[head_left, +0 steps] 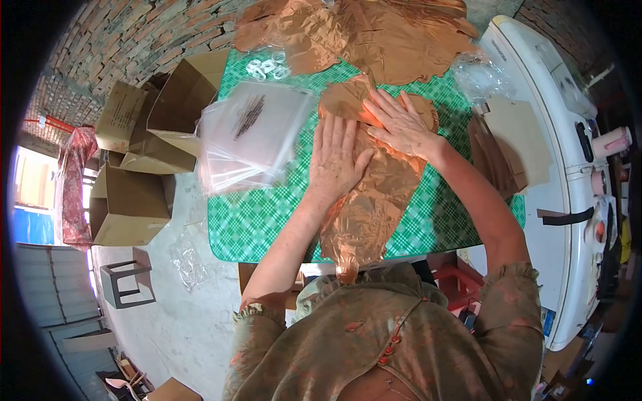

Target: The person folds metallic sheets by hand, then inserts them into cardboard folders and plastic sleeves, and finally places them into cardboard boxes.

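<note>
A flat, wrinkled copper-coloured foil balloon [368, 214] lies on the green checked tablecloth [267, 230], its narrow end hanging over the near edge. My left hand [334, 160] rests palm down on its upper left part, fingers stretched out and pointing away from me. Across from it, my right hand [402, 125] lies flat with spread fingers on the upper right part. Neither hand grips anything. Just beyond my hands, a heap of similar copper foil [394, 40] covers the far end of the table.
Left of my hands lies a stack of clear plastic bags [251, 134], with white rings [269, 67] behind it. Crumpled clear plastic [481, 75] and cardboard [518, 140] sit at the right, beside a white appliance [542, 87]. Open cartons [134, 204] and a grey stool [127, 284] stand at left.
</note>
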Available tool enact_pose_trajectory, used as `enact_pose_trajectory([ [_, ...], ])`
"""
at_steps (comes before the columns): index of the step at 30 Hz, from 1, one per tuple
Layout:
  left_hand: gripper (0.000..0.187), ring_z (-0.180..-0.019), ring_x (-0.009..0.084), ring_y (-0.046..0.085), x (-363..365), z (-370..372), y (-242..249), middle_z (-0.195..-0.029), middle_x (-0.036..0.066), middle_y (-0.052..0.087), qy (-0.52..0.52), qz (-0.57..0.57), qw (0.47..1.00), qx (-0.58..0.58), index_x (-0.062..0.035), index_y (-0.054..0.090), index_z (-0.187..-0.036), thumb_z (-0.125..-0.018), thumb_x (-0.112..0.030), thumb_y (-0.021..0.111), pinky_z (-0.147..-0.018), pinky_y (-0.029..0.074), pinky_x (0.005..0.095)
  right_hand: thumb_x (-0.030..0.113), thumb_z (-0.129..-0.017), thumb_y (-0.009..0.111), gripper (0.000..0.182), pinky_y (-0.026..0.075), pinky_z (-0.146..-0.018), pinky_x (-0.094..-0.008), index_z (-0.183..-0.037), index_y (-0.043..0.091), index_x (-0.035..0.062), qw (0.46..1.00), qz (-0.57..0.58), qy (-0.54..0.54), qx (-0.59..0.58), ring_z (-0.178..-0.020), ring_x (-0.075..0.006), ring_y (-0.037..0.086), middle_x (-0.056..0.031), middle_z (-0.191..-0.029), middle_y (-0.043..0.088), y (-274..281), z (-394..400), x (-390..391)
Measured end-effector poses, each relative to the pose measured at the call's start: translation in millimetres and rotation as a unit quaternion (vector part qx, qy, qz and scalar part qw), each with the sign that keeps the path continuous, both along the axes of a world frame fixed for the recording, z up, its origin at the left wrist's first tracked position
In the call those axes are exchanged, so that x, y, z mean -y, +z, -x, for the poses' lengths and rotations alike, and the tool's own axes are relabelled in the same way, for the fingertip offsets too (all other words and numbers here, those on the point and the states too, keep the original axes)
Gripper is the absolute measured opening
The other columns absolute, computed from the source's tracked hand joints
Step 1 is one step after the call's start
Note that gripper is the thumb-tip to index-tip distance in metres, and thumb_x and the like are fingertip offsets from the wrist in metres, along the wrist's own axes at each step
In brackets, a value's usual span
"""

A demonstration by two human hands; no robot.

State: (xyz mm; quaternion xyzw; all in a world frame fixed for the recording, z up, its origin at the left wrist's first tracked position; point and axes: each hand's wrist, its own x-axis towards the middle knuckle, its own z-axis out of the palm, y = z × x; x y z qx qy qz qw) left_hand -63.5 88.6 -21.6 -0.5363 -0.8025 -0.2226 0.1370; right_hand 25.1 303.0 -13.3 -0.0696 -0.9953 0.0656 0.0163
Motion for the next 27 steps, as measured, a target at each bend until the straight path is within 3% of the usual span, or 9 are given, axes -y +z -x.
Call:
enact_pose_trajectory([
  [8,0.07,-0.155,0.0407,0.026,6,3,40,-0.163,0.025,0.035,0.013,-0.118,0.993,0.017,0.0005,0.043,-0.152,-0.099,-0.041,0.063,-0.127,0.02,0.0532,0.066,-0.105,0.037,0.083,-0.002,-0.13,-0.0534,-0.166,0.023,0.012,1.0,-0.021,0.008,-0.001,-0.162,-0.0229,0.004,-0.0085,-0.175,0.009,2,0,1],
  [11,0.067,-0.154,0.0394,0.029,-9,13,53,-0.162,0.025,0.036,-0.036,-0.071,0.996,-0.048,0.0003,0.042,-0.153,-0.101,-0.039,0.059,-0.126,0.023,0.0528,0.064,-0.105,0.037,0.081,-0.002,-0.129,-0.0549,-0.165,0.025,0.0116,0.999,-0.042,0.002,0.026,-0.162,-0.0239,0.005,-0.0087,-0.175,0.01,3,1,2],
  [14,0.065,-0.152,0.0386,0.033,-24,21,21,-0.161,0.025,0.038,-0.069,-0.006,0.996,-0.051,0.0004,0.042,-0.154,-0.103,-0.039,0.054,-0.125,0.025,0.0521,0.063,-0.106,0.037,0.079,-0.002,-0.129,-0.0556,-0.165,0.025,0.0114,0.989,-0.122,-0.013,0.085,-0.162,-0.0237,0.006,-0.009,-0.175,0.012,11,4,5],
  [17,0.06,-0.146,0.0396,0.04,-22,20,-9,-0.152,0.025,0.049,-0.064,-0.033,0.996,-0.048,0.0024,0.052,-0.147,-0.102,-0.037,0.054,-0.121,0.03,0.0513,0.06,-0.107,0.036,0.076,-0.001,-0.129,-0.0559,-0.165,0.026,0.0115,1.0,-0.005,-0.005,0.007,-0.162,-0.023,0.006,-0.0089,-0.175,0.012,2,1,2],
  [20,0.064,-0.15,0.0397,0.036,-18,17,-12,-0.16,0.026,0.041,-0.062,0.005,0.998,-0.03,0.0011,0.046,-0.152,-0.103,-0.04,0.051,-0.125,0.025,0.0515,0.05,-0.109,0.039,0.07,0.001,-0.128,-0.0567,-0.166,0.024,0.0129,0.999,-0.037,0.012,-0.016,-0.162,-0.0247,0.007,-0.01,-0.174,0.015,-4,0,-1],
  [27,0.065,-0.151,0.0402,0.034,-18,10,-3,-0.16,0.026,0.041,-0.035,0.049,0.998,-0.025,0.0011,0.046,-0.152,-0.104,-0.041,0.048,-0.125,0.025,0.0515,0.046,-0.112,0.027,0.062,-0.001,-0.128,-0.0557,-0.166,0.025,0.0152,1.0,-0.013,0.01,-0.005,-0.161,-0.0255,0.009,-0.0063,-0.174,0.018,4,5,-14],
])
